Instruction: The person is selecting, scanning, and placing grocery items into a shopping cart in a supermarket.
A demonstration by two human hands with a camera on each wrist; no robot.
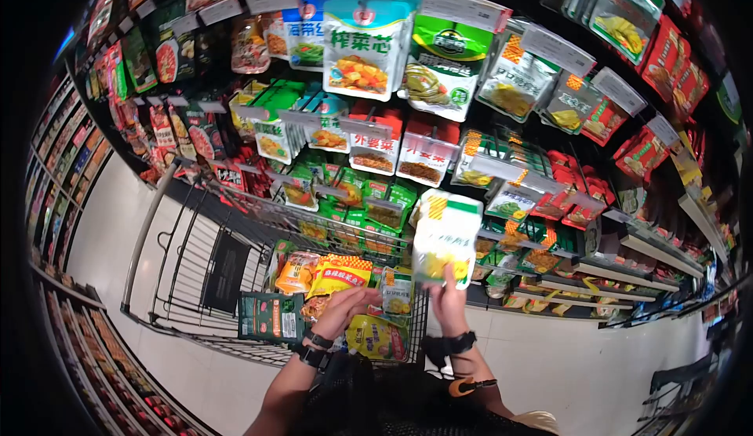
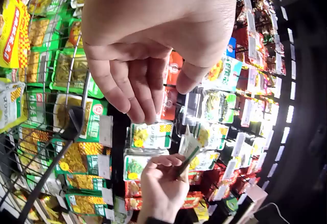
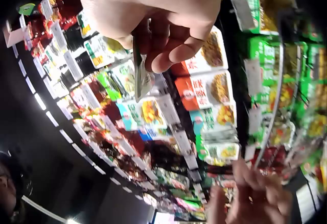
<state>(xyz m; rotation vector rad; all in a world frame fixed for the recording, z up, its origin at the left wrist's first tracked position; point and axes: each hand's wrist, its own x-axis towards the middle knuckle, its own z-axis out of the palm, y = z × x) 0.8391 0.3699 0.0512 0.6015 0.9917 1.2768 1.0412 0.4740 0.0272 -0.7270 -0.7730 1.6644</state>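
Observation:
My right hand (image 1: 449,307) pinches the lower edge of a white and green food packet (image 1: 445,230), with the thumb on its front. This packet is upright before the shelf, with yellow food pictured on it. Seen from the right wrist, the packet (image 3: 138,73) is edge-on between thumb and curled fingers. My left hand (image 1: 343,310) is over the shopping cart (image 1: 140,240), holding nothing. In the left wrist view its fingers (image 2: 134,89) are loosely bent and apart from the thumb. Beneath it in the cart lie a yellow-red packet (image 1: 336,277) and a dark green packet (image 1: 271,320).
Shelves of hanging packets face me, among them a teal and white pouch (image 1: 365,51) and red and white pouches (image 1: 372,149). Price tags (image 1: 463,6) stick out above the rows. Pale floor (image 1: 541,350) lies right of the cart, and another shelf (image 1: 102,350) stands at left.

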